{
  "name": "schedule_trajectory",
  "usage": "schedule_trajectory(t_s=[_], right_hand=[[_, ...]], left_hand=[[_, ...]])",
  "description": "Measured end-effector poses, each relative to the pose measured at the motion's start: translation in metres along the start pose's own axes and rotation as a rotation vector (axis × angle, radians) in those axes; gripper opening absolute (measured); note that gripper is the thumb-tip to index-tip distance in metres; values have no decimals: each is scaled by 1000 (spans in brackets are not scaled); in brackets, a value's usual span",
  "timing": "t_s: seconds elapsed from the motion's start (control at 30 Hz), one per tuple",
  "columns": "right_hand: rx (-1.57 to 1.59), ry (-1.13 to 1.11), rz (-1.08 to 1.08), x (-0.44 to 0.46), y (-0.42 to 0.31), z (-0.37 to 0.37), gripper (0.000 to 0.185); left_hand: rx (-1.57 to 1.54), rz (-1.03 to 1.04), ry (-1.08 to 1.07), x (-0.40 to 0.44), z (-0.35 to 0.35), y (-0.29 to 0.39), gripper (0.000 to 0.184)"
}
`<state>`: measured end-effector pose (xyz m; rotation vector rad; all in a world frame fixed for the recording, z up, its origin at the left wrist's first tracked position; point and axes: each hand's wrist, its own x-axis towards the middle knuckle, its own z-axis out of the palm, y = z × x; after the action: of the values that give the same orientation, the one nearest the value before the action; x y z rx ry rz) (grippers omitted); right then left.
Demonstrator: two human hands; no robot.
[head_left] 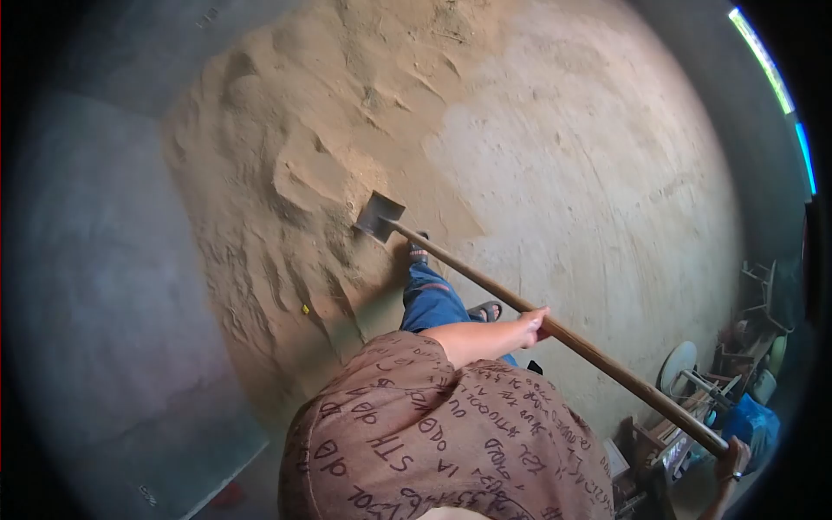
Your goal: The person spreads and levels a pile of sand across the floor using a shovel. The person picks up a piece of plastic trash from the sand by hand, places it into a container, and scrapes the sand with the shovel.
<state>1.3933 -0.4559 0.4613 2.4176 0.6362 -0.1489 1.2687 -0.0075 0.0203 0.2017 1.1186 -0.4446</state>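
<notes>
Apparently for leverage, holds wooden shovel handle (624, 375) with left grip (535, 327) wrapped midway, right grip (735, 459) closed near end.

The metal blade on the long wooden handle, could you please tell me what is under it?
Sand shows around the blade; whatever lies directly beneath is covered, so I cannot tell.

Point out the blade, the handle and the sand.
Blade (375, 214): head view, on the middle of its dark flat face.
Handle (624, 376): head view, on a bare stretch of wood.
Sand (260, 165): head view, on its uneven surface.
</notes>
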Motion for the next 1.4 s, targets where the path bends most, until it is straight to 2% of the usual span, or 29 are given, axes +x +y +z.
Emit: schedule_trajectory(t_s=[0.07,0.1,0.13,0.17,0.2,0.23,0.3,0.37,0.4,0.5,0.53,0.63,0.67,0.77,0.8,0.83,0.87,0.93,1.0,1.1,1.13,1.17,1.2,1.23,1.3,1.4], right_hand=[[145,-58,35,18,-45,25,10],[58,-94,-5,34,-118,-4,9],[123,0,32,37,-154,8,10],[338,-18,60,38,-188,14,12],[237,-63,34,39,-226,-6,12],[260,-98,-22,29,-242,10,12],[282,-177,15,9,-260,11,9],[240,-257,42,28,-297,-22,8],[239,-266,39,30,-303,-27,8],[271,-258,26,57,-333,-38,8],[282,-265,25,64,-348,-41,8],[323,-259,41,80,-419,-56,6],[403,-256,32,90,-446,-60,4],[509,-318,16,141,-534,-118,7],[594,-268,-44,155,-556,-144,8],[679,-213,-104,170,-576,-168,10],[769,-207,-197,184,-588,-197,14],[890,-199,-329,194,-586,-234,20],[955,-182,-385,197,-578,-251,23],[873,-185,-274,186,-545,-205,21],[786,-167,-171,167,-521,-168,20],[706,-140,-75,153,-500,-134,19],[650,-130,-43,139,-476,-114,18],[591,-124,-13,125,-450,-99,17],[500,-108,-2,98,-391,-80,16],[357,-162,30,51,-300,-43,13]], left_hand=[[1,23,69,24,-43,15,20],[22,45,111,34,-84,45,20],[27,85,169,46,-112,59,21],[-103,120,188,58,-143,72,22],[-86,192,282,34,-158,89,23],[12,239,346,24,-178,97,23],[49,165,464,16,-196,107,22],[24,101,519,9,-216,146,25],[34,60,489,9,-222,158,27],[74,165,487,-1,-235,208,30],[142,179,523,-3,-242,231,22],[341,114,494,-35,-277,318,23],[-53,289,430,-42,-287,350,24],[272,623,703,-114,-306,469,43],[469,780,922,-118,-327,511,51],[289,788,800,-145,-333,549,57],[343,894,909,-118,-379,602,58],[245,823,924,-238,-298,601,48],[259,743,730,-223,-316,603,41],[170,581,445,-174,-324,563,30],[44,550,489,-114,-319,507,31],[-41,486,443,-123,-281,467,28],[-80,461,341,-89,-279,433,31],[-158,394,310,-80,-255,394,26],[-97,358,332,-62,-211,322,18],[24,296,318,-5,-170,211,15]])
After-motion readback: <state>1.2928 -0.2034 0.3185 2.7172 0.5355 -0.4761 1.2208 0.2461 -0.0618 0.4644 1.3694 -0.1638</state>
